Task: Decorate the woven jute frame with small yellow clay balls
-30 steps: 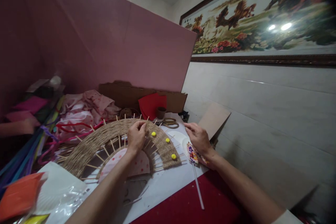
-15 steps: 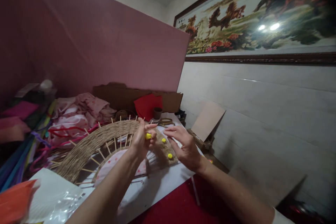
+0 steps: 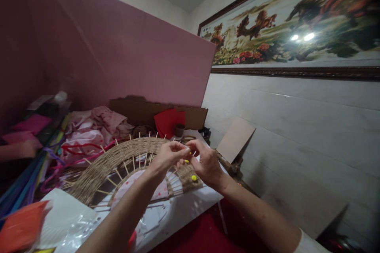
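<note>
A half-round fan of woven jute twine (image 3: 113, 160) on thin wooden sticks lies on the white table (image 3: 181, 213). My left hand (image 3: 170, 157) and my right hand (image 3: 204, 164) meet above its right end, fingers pinched together on a small yellow pompom (image 3: 189, 151). What I see of it is only a sliver between the fingertips. Two more yellow pompoms sit on the weave below my hands, one (image 3: 194, 178) plainly seen. A pink dotted paper half-circle (image 3: 139, 185) fills the fan's middle.
Pink cloth (image 3: 95, 124), coloured pipe cleaners (image 3: 26, 178), a cardboard box (image 3: 142, 110) with red felt (image 3: 169, 121) and a small cup (image 3: 179, 129) crowd the table's back. Clear plastic and orange sheet (image 3: 20, 227) lie front left. Another person's hand (image 3: 25, 148) rests far left.
My left hand lifted a yellow pompom off the weave. My right hand left the patterned piece on the right and came over to meet the left hand at the pompom.
</note>
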A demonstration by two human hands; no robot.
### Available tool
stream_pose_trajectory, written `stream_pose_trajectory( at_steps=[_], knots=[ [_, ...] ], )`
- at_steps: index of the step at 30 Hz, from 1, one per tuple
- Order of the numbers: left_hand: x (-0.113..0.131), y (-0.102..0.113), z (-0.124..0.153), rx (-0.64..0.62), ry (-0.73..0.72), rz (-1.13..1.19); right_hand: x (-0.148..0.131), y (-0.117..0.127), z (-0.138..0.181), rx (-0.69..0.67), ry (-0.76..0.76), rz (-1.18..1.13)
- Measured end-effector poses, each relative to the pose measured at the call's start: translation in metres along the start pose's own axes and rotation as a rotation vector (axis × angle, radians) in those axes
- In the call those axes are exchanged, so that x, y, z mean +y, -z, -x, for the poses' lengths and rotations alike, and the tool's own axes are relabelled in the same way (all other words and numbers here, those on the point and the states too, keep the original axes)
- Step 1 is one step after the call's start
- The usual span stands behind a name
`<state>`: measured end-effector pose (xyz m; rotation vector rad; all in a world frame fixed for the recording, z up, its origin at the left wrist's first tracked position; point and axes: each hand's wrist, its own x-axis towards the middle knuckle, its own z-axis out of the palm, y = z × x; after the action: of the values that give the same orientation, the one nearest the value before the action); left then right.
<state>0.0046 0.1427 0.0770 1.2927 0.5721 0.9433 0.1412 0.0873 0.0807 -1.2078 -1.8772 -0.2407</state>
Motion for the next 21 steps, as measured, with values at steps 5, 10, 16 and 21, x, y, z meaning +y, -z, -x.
stream_pose_trajectory(
  at_steps=[5,10,16,21],
  knots=[
    [0.0003,0.0013,0.0010,-0.065,-0.003,-0.001,0.0025,0.0057,0.0018,-0.027,-0.024,-0.072],
    [0.0052,0.0011,0.0037,-0.064,0.015,-0.033,0.0041,0.0093,0.0031,-0.080,0.030,-0.101],
    [0.0087,0.0012,0.0048,-0.037,0.050,-0.047,0.0067,0.0098,0.0044,-0.088,0.069,-0.159],
    [0.0076,0.0045,0.0027,-0.079,0.024,-0.086,0.0070,0.0113,0.0035,-0.129,0.055,-0.232]
  ],
)
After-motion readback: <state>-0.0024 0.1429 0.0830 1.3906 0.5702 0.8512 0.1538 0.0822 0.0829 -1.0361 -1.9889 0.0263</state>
